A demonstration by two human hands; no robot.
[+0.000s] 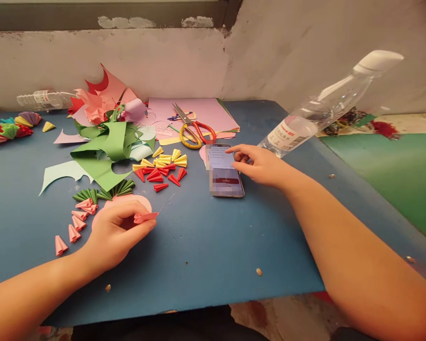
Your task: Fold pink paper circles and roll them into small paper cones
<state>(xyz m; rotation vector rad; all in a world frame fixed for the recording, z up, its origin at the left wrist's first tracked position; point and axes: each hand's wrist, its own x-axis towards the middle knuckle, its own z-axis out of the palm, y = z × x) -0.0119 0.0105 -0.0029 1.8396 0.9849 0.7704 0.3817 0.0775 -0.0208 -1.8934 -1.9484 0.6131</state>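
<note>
Between the thumb and fingers of my left hand (119, 229) is a small folded pink paper cone (145, 217), and a thin needle (166, 203) sticks out of its tip. Under that hand lies a round pink paper piece (138, 201). My right hand (257, 163) has its fingers stretched over a phone (225, 173) lying face up with its screen lit; a fingertip is at the screen. Pink cones (78, 222) and dark green cones (117, 188) lie left of my left hand. Red cones (156, 176) and yellow cones (170, 158) are grouped beyond it.
Green paper scraps (110, 151) are heaped at the back left. Scissors (190, 125) lie on pink paper sheets (213, 113). A tall plastic bottle (305, 125) stands right of the phone, another bottle (44, 100) lies by the wall. Finished-looking colourful paper pieces (12, 129) sit far left.
</note>
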